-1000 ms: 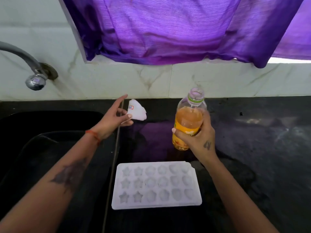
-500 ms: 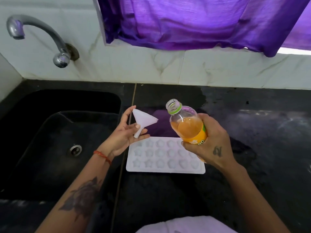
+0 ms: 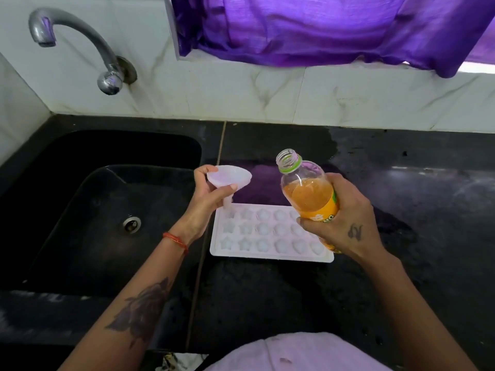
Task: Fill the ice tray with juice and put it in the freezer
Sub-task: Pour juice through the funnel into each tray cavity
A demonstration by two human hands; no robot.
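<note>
A white ice tray with star and flower moulds lies flat on the black counter, its cells empty. My left hand holds a white funnel upright, its spout just above the tray's far left corner cell. My right hand grips an uncapped clear bottle of orange juice, tilted with its mouth toward the funnel and over the tray's right part. The juice level sits well below the neck. The tray's right end is hidden behind the bottle and hand.
A black sink with a drain lies left of the tray, under a chrome tap on the marble wall. A purple curtain hangs behind. The black counter stretches right. My pale clothing shows at the bottom edge.
My left hand picked the funnel up, turned it upright and brought it over the tray's left corner. My right hand tilted the bottle toward it. The view shifted left and down.
</note>
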